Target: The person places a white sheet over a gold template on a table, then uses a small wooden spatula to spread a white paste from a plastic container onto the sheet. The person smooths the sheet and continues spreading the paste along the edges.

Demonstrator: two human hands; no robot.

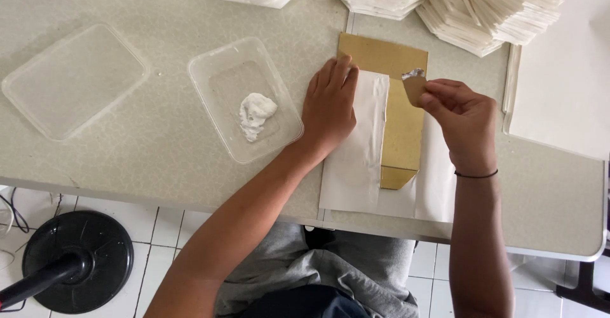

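My left hand [328, 105] lies flat, fingers together, pressing a white paper sheet [356, 159] down on the table. Beside the sheet lies a gold paper piece [399, 134], partly covered by the white paper. My right hand [462, 120] pinches a small brown card scrap [413, 87] with a dab of white paste on its top edge, held just above the gold piece. A clear plastic tray [244, 99] with a lump of white paste [255, 115] sits left of my left hand.
An empty clear plastic lid [73, 80] rests at the far left. Stacks of folded white paper pieces [489, 10] line the table's far edge. A large white sheet [562, 83] lies at right. Below the table edge a black round stand base [79, 261] sits on the tiled floor.
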